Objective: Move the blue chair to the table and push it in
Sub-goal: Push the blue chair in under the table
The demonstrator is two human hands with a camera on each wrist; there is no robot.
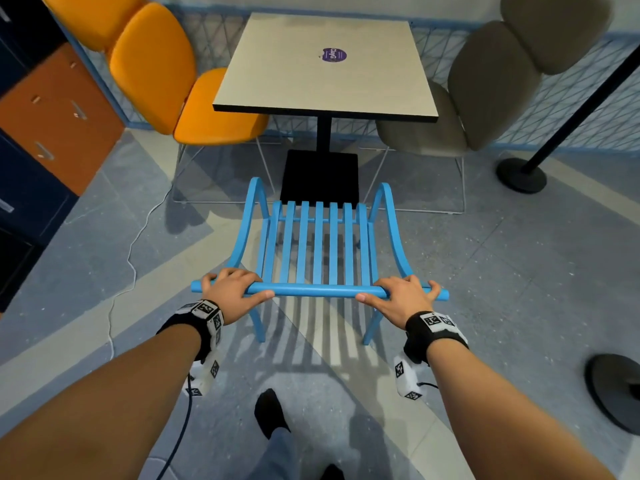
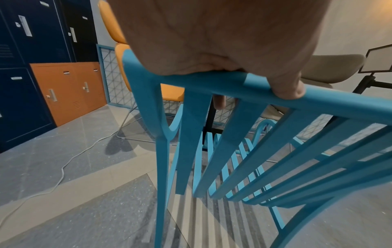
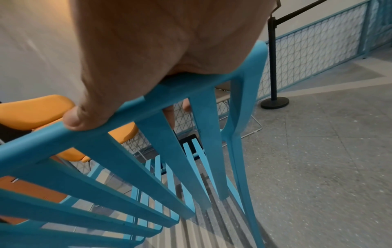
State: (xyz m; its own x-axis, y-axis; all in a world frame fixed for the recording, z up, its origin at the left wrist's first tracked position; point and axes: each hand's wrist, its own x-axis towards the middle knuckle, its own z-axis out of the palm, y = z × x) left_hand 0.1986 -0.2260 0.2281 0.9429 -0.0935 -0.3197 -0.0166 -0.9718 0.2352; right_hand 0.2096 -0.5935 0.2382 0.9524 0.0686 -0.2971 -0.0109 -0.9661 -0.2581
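A grey speckled floor point(image 1: 485, 271) with pale stripes runs to a blue mesh railing point(image 1: 554, 116). The square beige pedestal table point(image 1: 325, 64) stands between an orange padded chair point(image 1: 156, 64) and a grey padded chair point(image 1: 485, 84) — bare floor lies before it. There sits the slatted blue plastic chair point(image 1: 318, 244), short of the table's edge. The left hand point(image 1: 232, 292) and right hand point(image 1: 401, 296) each grasp its top rail, fingers wrapped over.
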